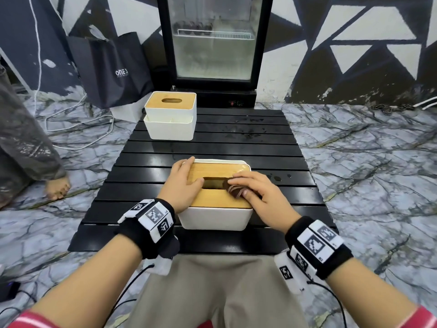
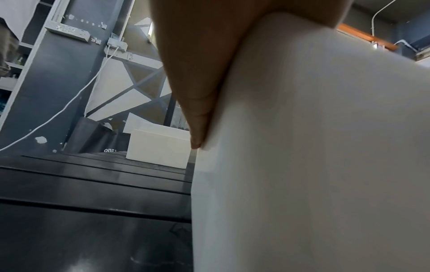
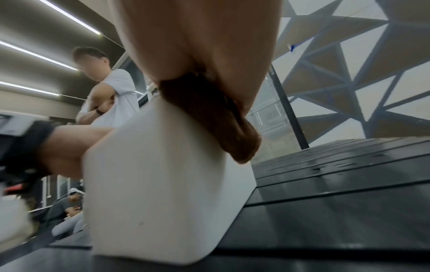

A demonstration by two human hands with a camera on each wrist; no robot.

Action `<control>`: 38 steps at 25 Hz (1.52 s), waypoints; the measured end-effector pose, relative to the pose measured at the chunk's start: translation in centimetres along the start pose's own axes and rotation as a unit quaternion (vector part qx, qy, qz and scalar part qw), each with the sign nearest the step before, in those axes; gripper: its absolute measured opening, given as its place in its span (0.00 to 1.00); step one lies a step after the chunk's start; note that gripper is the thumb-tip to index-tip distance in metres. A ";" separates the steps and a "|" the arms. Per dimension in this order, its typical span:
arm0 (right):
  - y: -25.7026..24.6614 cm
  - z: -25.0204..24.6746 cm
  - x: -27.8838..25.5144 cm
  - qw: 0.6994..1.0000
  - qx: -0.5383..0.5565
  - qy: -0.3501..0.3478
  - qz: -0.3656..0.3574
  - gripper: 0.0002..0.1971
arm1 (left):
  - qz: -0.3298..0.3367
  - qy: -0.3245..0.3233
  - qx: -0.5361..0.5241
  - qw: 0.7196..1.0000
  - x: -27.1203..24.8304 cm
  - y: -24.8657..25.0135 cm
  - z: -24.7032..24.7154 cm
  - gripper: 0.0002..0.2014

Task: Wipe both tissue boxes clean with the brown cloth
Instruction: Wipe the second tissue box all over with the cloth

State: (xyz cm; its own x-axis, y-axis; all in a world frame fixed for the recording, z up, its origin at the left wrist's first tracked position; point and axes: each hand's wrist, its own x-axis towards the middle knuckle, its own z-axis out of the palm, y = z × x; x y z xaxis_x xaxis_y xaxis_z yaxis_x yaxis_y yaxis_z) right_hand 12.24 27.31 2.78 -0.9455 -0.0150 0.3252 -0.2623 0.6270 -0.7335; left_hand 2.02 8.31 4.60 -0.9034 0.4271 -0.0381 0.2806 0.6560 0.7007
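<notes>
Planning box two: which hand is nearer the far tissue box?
Left. The left hand grips the left end of the near box, in line with the far tissue box; the right hand holds the brown cloth further right.

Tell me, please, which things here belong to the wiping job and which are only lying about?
Job: cloth in the right hand; near box, held by the left hand; far box.
Lying about: black bag, fridge; the table only carries the boxes.
</notes>
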 end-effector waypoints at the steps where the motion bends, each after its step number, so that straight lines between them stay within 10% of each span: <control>1: 0.5 -0.2 0.9 1.000 -0.003 0.003 0.004 0.18 | 0.001 0.000 -0.003 1.000 0.0 0.0 0.0 0.31; 38: -2.1 -2.8 3.5 0.994 -0.098 -0.048 0.002 0.19 | 0.019 0.003 -0.014 1.000 0.3 -0.4 0.5 0.30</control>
State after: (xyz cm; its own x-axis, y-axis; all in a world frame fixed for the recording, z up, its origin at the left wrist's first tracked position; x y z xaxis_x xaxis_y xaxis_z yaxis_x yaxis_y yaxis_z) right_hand 10.00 28.10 7.15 -0.9632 -0.0809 0.2563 -0.2243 0.7674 -0.6007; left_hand 1.79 8.46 3.95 -0.8940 0.4481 -0.0063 0.3065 0.6217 0.7208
